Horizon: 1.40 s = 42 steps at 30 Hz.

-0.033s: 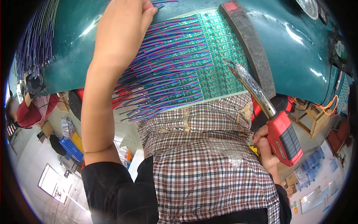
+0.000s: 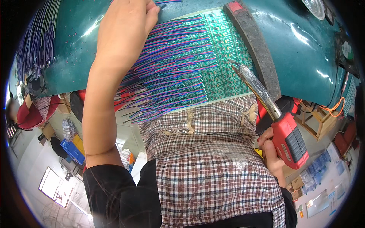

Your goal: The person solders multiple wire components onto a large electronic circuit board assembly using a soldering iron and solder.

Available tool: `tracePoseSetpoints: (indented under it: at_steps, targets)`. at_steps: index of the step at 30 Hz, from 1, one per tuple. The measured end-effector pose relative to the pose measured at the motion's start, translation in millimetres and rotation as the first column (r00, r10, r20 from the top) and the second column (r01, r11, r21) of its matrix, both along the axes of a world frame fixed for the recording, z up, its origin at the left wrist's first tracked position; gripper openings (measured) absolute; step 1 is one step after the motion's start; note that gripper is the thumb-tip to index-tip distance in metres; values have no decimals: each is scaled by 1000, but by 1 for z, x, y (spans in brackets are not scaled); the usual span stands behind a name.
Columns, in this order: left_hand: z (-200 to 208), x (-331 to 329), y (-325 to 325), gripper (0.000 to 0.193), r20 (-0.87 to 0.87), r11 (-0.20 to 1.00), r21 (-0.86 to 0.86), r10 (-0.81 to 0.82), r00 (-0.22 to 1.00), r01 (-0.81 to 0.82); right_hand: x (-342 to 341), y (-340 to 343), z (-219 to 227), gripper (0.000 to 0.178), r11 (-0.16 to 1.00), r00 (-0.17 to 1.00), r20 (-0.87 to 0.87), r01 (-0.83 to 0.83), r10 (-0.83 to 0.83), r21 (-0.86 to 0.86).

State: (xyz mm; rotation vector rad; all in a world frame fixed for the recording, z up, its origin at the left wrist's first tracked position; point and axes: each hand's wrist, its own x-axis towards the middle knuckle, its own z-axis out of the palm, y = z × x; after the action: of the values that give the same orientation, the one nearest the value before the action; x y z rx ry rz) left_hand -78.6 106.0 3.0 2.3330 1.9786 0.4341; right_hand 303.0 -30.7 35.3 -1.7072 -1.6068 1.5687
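My right hand [image 2: 272, 156] is wrapped round the red and black handle of a soldering gun [image 2: 289, 142]. Its long metal barrel slants up and left, with the tip over the green circuit board panel [image 2: 224, 72]. Rows of multicoloured wires [image 2: 175, 59] extend leftward from the board. At the top, left of the panel, my left hand [image 2: 127, 32] is closed in a pinch. A dark wire end [image 2: 163, 6] pokes out beside its thumb; most of its fingers are cut off by the frame's edge.
A dark grey bar [image 2: 255, 45] lies along the panel's right edge on the green tabletop [image 2: 296, 57]. More bundled wires [image 2: 40, 41] hang at the far left. A small fan [image 2: 346, 53] stands at right. Another person in a red sleeve [image 2: 32, 114] sits at left.
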Motion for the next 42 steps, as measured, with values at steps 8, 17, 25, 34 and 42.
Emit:
tracePoseSetpoints:
  at_steps: [8,17,25,34,42]
  targets:
    - [27,30,-5,11,246,956,-127,288,926,-264,0,1,3,31,1000,1000,-14,7,-7,-24]
    - [20,80,-63,12,347,925,-379,149,926,-7,6,2,0,30,999,999,-28,-29,29,20]
    - [7,87,-65,17,333,943,-330,155,930,-39,12,-9,-2,22,967,943,309,-181,120,178]
    - [9,86,-61,18,374,941,-336,166,913,-34,7,-3,-8,20,998,999,7,-37,36,59]
    - [4,85,-62,19,390,956,-292,138,910,-19,2,0,-9,20,995,999,23,-50,48,87]
